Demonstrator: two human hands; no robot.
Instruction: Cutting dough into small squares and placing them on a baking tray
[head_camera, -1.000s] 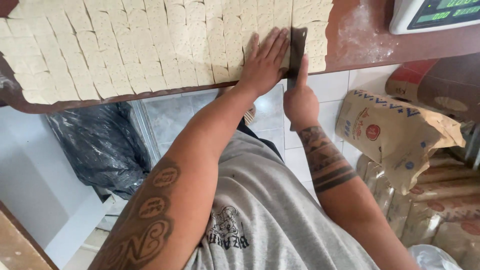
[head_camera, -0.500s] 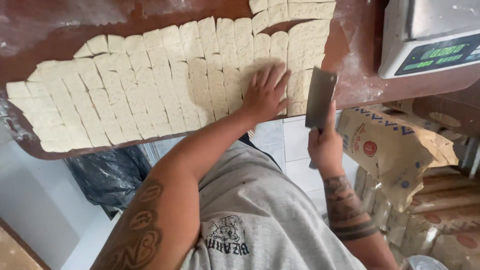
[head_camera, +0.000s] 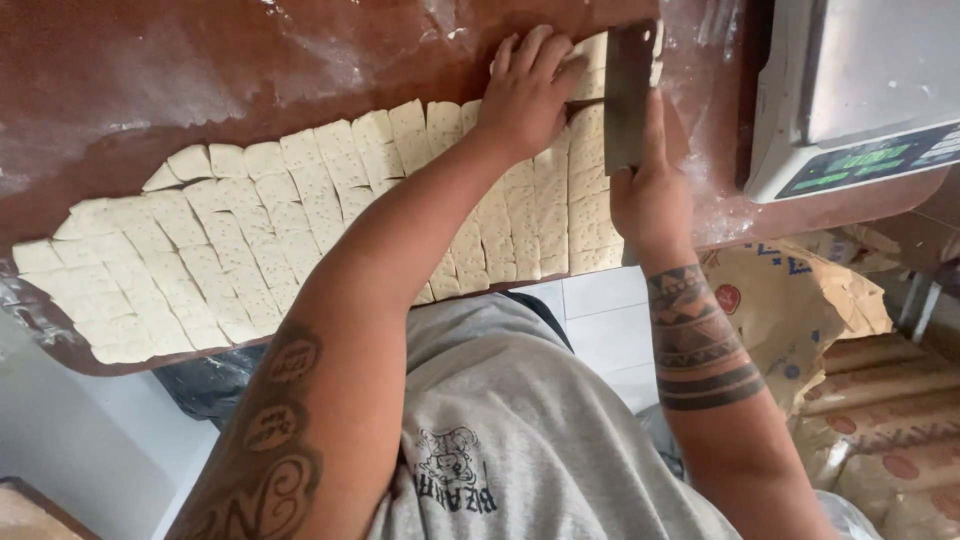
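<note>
A flat sheet of pale dough (head_camera: 250, 240), cut into several small dotted squares, lies across the brown floured worktop (head_camera: 200, 70). My left hand (head_camera: 525, 90) rests flat on the dough near its far right end, fingers spread. My right hand (head_camera: 650, 195) grips a metal dough scraper (head_camera: 628, 95), whose blade stands upright against the dough's right part, just right of my left hand.
A white digital scale (head_camera: 850, 100) sits on the worktop at the right. Below the table edge stand brown paper sacks (head_camera: 800, 300) and stacked sacks (head_camera: 900, 440) on the right, and a black plastic bag (head_camera: 210, 385) on the left. White floor tiles (head_camera: 610, 320) show underneath.
Both hands have moved away from me toward the far end of the dough. The scraper, held off the dough at the table edge half a second ago, now stands on the dough beside my left hand.
</note>
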